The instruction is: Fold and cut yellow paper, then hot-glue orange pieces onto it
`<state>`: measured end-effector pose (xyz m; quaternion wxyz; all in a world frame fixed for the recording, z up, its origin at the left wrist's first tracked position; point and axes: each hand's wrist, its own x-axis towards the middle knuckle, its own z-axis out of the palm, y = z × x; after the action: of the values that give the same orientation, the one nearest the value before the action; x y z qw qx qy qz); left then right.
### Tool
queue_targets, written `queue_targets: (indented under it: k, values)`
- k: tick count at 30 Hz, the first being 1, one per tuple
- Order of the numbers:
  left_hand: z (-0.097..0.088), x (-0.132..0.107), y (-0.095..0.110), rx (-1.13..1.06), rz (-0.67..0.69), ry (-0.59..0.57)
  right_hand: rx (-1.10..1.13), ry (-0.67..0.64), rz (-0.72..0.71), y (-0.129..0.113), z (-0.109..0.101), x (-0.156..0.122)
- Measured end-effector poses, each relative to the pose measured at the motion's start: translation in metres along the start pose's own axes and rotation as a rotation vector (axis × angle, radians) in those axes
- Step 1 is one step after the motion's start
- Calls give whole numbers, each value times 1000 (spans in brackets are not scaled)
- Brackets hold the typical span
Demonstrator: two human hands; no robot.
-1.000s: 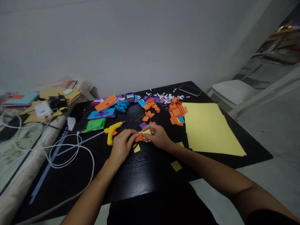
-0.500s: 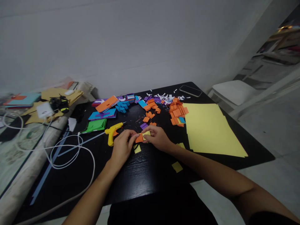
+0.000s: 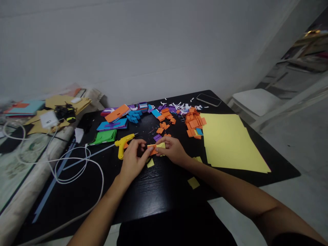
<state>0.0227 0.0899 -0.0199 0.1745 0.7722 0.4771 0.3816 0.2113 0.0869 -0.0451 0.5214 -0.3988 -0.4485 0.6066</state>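
Over the black table, my left hand (image 3: 133, 158) has its thumb pressed on a small folded orange paper piece (image 3: 153, 150), its other fingers curled behind. My right hand (image 3: 174, 152) pinches a small yellow paper piece (image 3: 161, 145) against the orange one's right side. The two pieces touch and partly overlap; whether they are joined I cannot tell. Just below my fingers lies a loose yellow paper square (image 3: 150, 163). Left of my left hand rests a yellow glue gun (image 3: 123, 144), its nozzle pointing up and right.
Folded orange paper pieces (image 3: 194, 122) are piled beside large yellow sheets (image 3: 230, 141) on the right. Behind are white paper scraps (image 3: 180, 107) and a phone (image 3: 208, 99). Blue (image 3: 112, 125) and green paper stacks (image 3: 105, 137) lie left, near a looping white cable (image 3: 101, 184).
My left fingers have loosened and lifted slightly from the orange piece, with the thumb still on it. The orange piece has tilted a little, and a pale yellow edge shows along its top.
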Motion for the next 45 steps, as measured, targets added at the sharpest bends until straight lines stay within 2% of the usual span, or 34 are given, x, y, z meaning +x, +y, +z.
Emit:
queue_targets:
  k: [4,7,13,17,28,31,37,45]
  values:
    - [3,-4,-10,-240,-74,-161,26,-4,-9,-2,-1,0]
    - [3,-5,-15,-248,-62,-202,10,-3,-15,-2,-1,0]
    - [-4,-2,-11,-99,129,-193,-25,-4,-17,-2,-2,0]
    - [-6,-1,-10,-64,205,-179,-49,-2,-10,-1,-3,0]
    - [-6,-2,-12,-77,231,-166,15,-13,-18,1,-3,1]
    - [-4,-2,-12,-110,181,-167,22,-15,-33,2,-4,2]
    - [3,-6,-12,-327,-56,-223,-14,-9,-43,3,-4,2]
    - [9,-6,-12,-502,-215,-185,-29,-7,-35,1,-2,1]
